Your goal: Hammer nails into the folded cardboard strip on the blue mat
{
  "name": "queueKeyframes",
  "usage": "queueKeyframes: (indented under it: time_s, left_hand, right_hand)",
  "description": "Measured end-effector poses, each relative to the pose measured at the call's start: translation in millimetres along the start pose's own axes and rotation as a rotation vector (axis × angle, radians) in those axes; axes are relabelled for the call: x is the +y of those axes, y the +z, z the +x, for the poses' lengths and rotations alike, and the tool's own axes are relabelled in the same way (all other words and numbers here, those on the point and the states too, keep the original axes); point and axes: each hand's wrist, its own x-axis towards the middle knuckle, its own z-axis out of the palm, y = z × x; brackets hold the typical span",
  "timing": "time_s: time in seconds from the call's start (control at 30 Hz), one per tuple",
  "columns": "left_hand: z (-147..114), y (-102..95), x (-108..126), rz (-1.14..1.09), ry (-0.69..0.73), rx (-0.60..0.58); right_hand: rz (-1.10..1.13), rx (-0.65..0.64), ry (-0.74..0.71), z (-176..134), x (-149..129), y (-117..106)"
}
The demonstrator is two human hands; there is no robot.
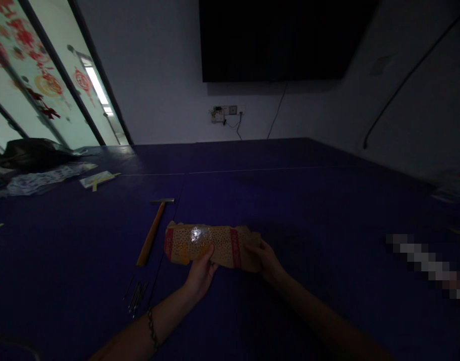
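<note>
Single head cam, worn by the person, looks fwd & down from above the near side, w/ both forearms (169, 316) running in from the btm edge & L hand (201, 276) and R hand (268, 258) close, approx. mid-pic, below centre. Wide view: purple surface (308, 210) fills the lower part & stretches to the far wall (150, 75), where the TV (286, 40) gets cut by the top edge. Decorated glass panels (45, 85) show at upper L of pic.

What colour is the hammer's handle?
Orange-brown, like wood: the hammer's handle shows best in the head view, the only one here.
</note>
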Motion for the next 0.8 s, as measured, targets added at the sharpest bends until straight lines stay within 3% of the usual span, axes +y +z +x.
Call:
queueKeyframes:
  time_s: [0.13,0.27,0.33,0.43,0.5,0.6,0.67,0.73,0.8]
  left_hand:
    - [-2,-0.1,-3,0.025,-0.036,-0.015]
    - [-4,0.4,-4,0.075,-0.027,-0.108]
    - [-6,0.6,-6,0.208,-0.078,-0.216]
    - [-9,-0.2,-5,0.594,-0.162,-0.397]
    - [-9,-2.5,-1,0.882,0.024,-0.454]
    - [-4,-8.3,8,1.255,0.621,-0.487]
    - [2,-12.8,13,1.484,0.917,-0.476]
    - [9,-16.8,14,1.702,1.023,-0.438]
    - [14,-19.4,12,1.869,1.007,-0.421]
  right_hand:
    - [-0.050,0.058,-0.012,1,-3,-2]
    - [-0.075,0.109,0.002,8,-7,-7]
    - [-0.086,0.136,-0.001,12,-9,-11]
    - [-0.120,0.180,0.004,20,-12,-18]
    - [-0.153,0.196,0.014,23,-13,-23]
    - [-0.211,0.194,0.026,27,-13,-28]
    - [-0.257,0.182,0.027,28,-11,-31]
    - [-0.306,0.170,0.022,30,-9,-33]
    - [-0.356,0.157,0.007,32,-7,-35]
